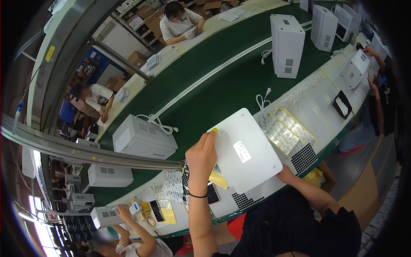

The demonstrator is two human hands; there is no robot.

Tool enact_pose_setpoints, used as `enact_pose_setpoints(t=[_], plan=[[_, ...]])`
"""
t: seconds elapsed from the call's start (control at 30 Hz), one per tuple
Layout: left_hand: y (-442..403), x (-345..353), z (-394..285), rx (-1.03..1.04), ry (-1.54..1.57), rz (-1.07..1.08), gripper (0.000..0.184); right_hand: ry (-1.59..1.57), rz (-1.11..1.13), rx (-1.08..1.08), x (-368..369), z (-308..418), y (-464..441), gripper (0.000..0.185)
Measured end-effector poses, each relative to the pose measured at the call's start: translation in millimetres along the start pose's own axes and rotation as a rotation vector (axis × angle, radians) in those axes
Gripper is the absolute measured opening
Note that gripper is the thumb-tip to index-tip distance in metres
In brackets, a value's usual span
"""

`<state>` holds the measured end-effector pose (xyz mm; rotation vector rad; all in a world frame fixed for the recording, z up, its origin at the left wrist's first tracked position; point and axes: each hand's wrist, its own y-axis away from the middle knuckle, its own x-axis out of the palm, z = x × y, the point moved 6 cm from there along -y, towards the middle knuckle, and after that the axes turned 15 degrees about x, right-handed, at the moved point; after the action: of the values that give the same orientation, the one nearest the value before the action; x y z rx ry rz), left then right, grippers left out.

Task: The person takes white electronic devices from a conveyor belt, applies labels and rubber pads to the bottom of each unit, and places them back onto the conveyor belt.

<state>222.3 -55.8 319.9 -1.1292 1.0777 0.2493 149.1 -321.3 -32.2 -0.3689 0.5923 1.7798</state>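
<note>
2 bare hands are at work on a smooth white casing (252, 167), and what a clean face it shows us! It's tilted above the near edge of the pale worktop (325, 115), broad and flat, roughly rectangular with rounded corners, its surface plain and matt. Near the middle sits 1 white printed label (242, 152), the lettering too small to read. Look to the corners: 2 small round fittings show clearly, 1 at the top and 1 at the lower right.

The left grip (201, 154) is clenched on the upper-left edge, fingers bent over it, a bit of yellow (214, 131) at the tips, a thin black band on the wrist. Over at the lower-right corner, the right grip (286, 174) meets the casing, its fingers hidden, so I can't tell how tightly it closes.

Just beyond the casing, a white cable with a plug (262, 107) lies looped. Alongside come the silvery pads on yellow-edged sheets (286, 130), then rows of small black dots (304, 159), and a dark phone-like slab (212, 192) beside the left forearm.
</note>
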Motion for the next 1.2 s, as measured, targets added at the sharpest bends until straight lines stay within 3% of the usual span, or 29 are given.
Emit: enact_pose_setpoints(t=[0.1, 0.17, 0.2, 0.23, 0.27, 0.3, 0.43, 0.57, 0.73, 0.97, 1.07, 1.17, 1.2], plan=[[5.9, -1.4, -5.5, -0.007, -0.009, 0.052, 0.021, -0.108, -0.074, 0.290, -27.6, -19.8, -16.9, 0.025], [11.6, -3.4, -6.0, -0.020, 0.004, 0.048, 0.023, -0.142, -0.271, 0.254, -67.3, 8.1, -40.3, 0.027], [15.8, -4.0, -3.9, -0.021, 0.012, 0.034, 0.024, -0.383, -0.333, 0.187, -84.8, 30.3, -56.7, 0.024], [19.2, -3.5, -3.1, -0.019, 0.022, 0.020, 0.025, -0.339, -0.363, 0.231, -101.5, 41.3, -75.4, 0.024], [23.8, -2.4, -0.9, -0.062, 0.037, 0.016, 0.023, -0.640, -0.329, 0.072, -119.3, 89.1, -85.4, 0.025], [28.8, -1.7, 1.1, -0.105, 0.050, 0.012, 0.021, -0.674, -0.315, -0.038, -132.7, 118.0, -100.2, 0.027], [43.3, -1.1, 3.0, -0.303, 0.183, -0.156, 0.025, -0.590, -0.248, -0.264, -171.4, 260.0, -99.5, 0.025], [42.9, -1.7, -0.8, -0.378, 0.269, -0.159, 0.028, -0.350, -0.101, -0.324, -164.5, 320.7, -89.2, 0.024], [36.8, -3.7, -5.0, -0.440, 0.180, 0.054, 0.027, -0.202, -0.038, -0.283, -157.6, 334.6, -95.6, 0.023], [38.7, 0.7, -5.2, -0.470, 0.211, -0.009, 0.028, -0.083, -0.028, -0.346, -153.4, 341.4, -104.8, 0.022], [40.2, 2.0, -6.2, -0.480, 0.229, -0.033, 0.027, 0.166, -0.135, -0.417, -152.3, 348.6, -101.4, 0.023], [39.2, 0.5, -6.4, -0.479, 0.251, -0.070, 0.027, 0.347, -0.360, -0.784, -148.6, 357.8, -86.7, 0.024], [39.0, 0.3, -6.4, -0.478, 0.249, -0.076, 0.026, 0.346, -0.365, -0.784, -148.1, 357.2, -86.6, 0.023]])
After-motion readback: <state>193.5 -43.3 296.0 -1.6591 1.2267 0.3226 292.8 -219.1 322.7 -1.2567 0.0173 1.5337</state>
